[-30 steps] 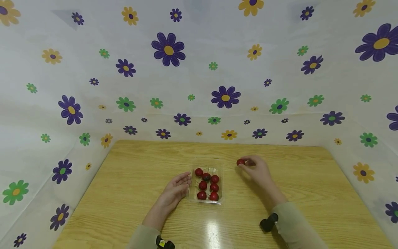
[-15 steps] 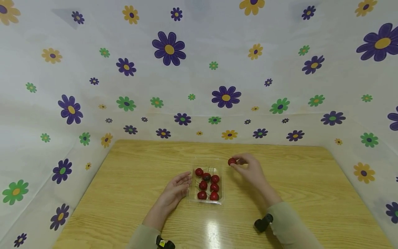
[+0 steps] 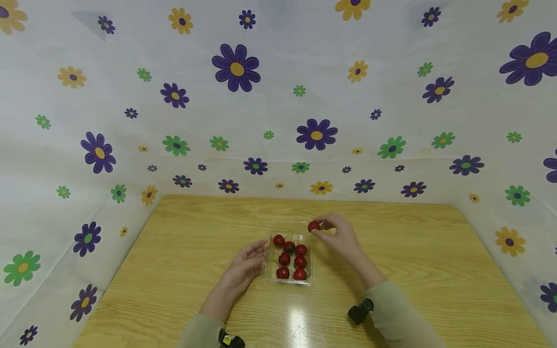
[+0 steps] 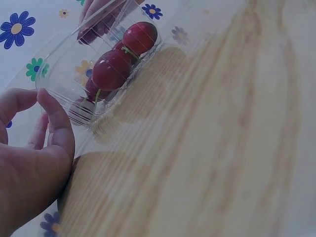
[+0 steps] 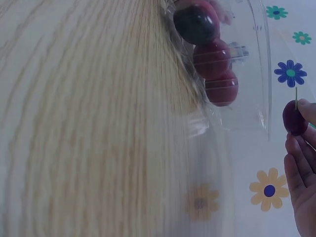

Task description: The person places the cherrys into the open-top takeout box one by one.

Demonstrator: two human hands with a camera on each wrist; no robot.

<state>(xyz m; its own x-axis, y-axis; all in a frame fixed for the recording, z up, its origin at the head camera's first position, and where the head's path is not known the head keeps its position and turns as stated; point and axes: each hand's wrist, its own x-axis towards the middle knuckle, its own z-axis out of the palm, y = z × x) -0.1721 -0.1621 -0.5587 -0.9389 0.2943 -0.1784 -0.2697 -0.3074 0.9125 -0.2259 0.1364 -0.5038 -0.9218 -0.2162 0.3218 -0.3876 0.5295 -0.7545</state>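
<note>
A clear plastic box point(image 3: 287, 281) stands on the table with several dark red cherries point(image 3: 284, 259) in it, some with stems showing. My left hand point(image 3: 244, 267) rests against the box's left side, its fingers fairly straight. In the left wrist view, the thumb and fingertips of that hand point(image 4: 34, 148) touch the box near its rim. My right hand point(image 3: 341, 237) pinches a single cherry point(image 3: 313, 226) between thumb and fingers, at the box's far right corner, seemingly level with or above the rim. In the right wrist view, the held cherry point(image 5: 295, 118) has its green stem pointing up.
The wood-grain table point(image 3: 196, 241) stretches out on both sides of the box. A white cloth with printed flowers point(image 3: 278, 111) hangs behind the table and along both sides. A small black camera point(image 3: 360, 311) sits on the right wrist.
My right hand has moved left with the cherry, from beside the box to its far right corner. The left hand and the box have stayed in place.
</note>
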